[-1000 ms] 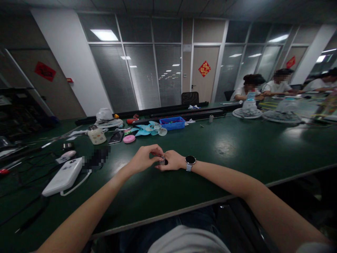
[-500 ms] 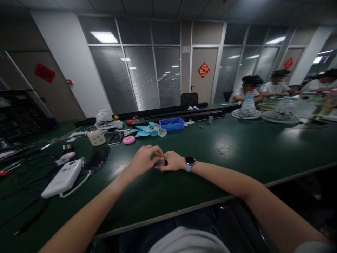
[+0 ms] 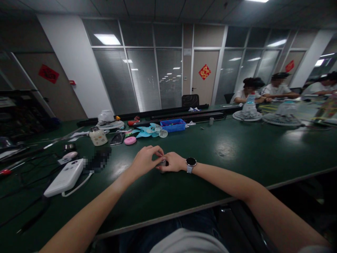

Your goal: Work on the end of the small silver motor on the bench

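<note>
Both of my hands meet over the dark green table (image 3: pixel 237 151) in the middle of the head view. My left hand (image 3: pixel 144 160) and my right hand (image 3: pixel 173 162) pinch a small grey and black part (image 3: pixel 163 163) between their fingertips, just above the tabletop. Most of the part is hidden by my fingers. A watch (image 3: pixel 190 163) sits on my right wrist.
To the left lie a white power bank (image 3: pixel 64 177) with a cable, dark wires and a screwdriver. Further back are a small jar (image 3: pixel 98 136), a pink disc (image 3: pixel 130 140), cyan fan blades (image 3: pixel 147 130), a blue tray (image 3: pixel 173 124) and fan grilles (image 3: pixel 247 115). Other people sit at the far right.
My hands have stayed together on the small part, with only slight finger shifts. The view has tilted a little.
</note>
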`<state>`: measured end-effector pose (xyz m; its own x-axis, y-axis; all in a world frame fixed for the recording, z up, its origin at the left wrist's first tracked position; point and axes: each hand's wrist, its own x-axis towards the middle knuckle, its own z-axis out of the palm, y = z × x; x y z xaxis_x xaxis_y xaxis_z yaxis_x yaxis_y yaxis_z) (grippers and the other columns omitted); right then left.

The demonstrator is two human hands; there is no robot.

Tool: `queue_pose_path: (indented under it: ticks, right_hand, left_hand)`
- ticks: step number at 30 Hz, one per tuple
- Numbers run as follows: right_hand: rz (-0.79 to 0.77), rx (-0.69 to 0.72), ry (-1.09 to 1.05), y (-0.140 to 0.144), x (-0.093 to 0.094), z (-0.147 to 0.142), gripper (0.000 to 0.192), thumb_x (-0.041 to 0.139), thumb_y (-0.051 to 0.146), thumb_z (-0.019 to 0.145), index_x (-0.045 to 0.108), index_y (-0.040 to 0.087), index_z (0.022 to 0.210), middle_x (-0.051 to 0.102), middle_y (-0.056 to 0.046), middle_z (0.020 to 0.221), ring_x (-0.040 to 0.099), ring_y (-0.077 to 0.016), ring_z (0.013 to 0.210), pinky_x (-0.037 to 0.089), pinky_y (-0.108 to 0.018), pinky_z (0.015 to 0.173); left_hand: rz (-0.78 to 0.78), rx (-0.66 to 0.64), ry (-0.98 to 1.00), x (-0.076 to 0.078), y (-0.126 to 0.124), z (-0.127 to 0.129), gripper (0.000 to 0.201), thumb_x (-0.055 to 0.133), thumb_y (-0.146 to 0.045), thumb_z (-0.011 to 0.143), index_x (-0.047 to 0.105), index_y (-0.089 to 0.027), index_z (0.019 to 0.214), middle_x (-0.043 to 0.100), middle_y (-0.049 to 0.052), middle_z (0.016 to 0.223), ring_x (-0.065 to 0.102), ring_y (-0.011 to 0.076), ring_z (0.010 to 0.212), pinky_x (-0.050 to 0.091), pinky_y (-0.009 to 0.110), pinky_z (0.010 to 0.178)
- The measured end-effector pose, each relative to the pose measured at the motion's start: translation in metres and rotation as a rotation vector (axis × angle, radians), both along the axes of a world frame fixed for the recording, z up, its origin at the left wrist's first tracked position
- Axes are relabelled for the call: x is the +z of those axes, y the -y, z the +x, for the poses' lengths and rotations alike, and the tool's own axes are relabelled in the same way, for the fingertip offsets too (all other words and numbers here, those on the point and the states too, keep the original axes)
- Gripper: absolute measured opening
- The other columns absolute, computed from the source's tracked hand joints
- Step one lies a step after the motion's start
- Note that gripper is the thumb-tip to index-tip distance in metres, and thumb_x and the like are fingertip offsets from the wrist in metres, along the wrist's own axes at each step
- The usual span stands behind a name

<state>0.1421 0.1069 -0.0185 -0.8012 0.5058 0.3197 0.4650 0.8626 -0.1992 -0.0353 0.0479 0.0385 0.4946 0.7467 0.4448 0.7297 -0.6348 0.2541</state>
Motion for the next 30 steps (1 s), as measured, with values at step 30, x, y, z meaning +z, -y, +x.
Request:
queue_pose_path:
  ticks: [30]
  right_hand:
    - [0.027,0.006,-0.023,0.0005,-0.0016,0.0000,0.039,0.058,0.050,0.087,0.066,0.013,0.082,0.060,-0.002,0.072,0.050,-0.0124,0.063,0.031,-0.023,0.058]
  left_hand:
    - [0.011,-0.076,0.010,-0.0035,0.0028,0.0037,0.006,0.060,-0.024,0.087,0.063,-0.023,0.093,0.070,0.000,0.089,0.063,0.0200,0.088,0.045,0.031,0.078]
